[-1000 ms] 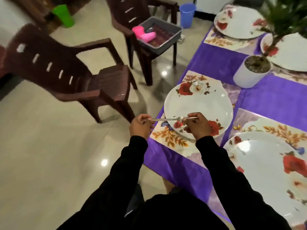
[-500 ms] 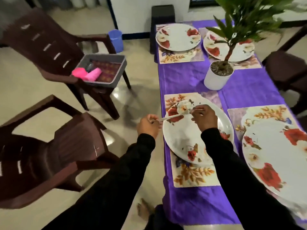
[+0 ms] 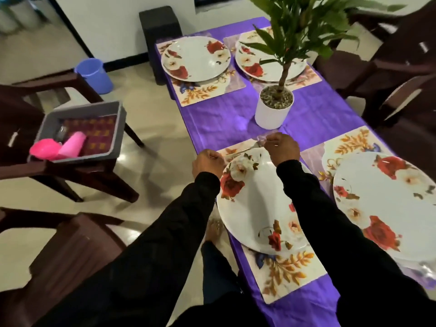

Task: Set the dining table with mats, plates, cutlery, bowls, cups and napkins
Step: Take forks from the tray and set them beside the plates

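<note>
A white floral plate [image 3: 257,204] lies on a leaf-patterned mat [image 3: 283,272] at the table's near left edge. My left hand [image 3: 207,162] and my right hand [image 3: 282,148] hold thin metal cutlery [image 3: 245,149] between them, just above the plate's far rim. My left hand grips the handle end, while my right hand pinches the head end, where a fork shape shows. Whether it is one piece or more is unclear. Three more floral plates sit on mats: near right [image 3: 387,204], far left [image 3: 195,57], far right [image 3: 266,64].
A potted plant [image 3: 273,107] stands mid-table on the purple cloth [image 3: 217,121]. At left, a grey bin [image 3: 77,135] with a pink cup [image 3: 73,143] and a pink bowl rests on a brown chair. More brown chairs stand around; a blue bucket [image 3: 94,75] sits on the floor.
The view has swung round to look along the table. Both hands carried the cutlery from the plate's near side to its far rim, the right hand now further ahead.
</note>
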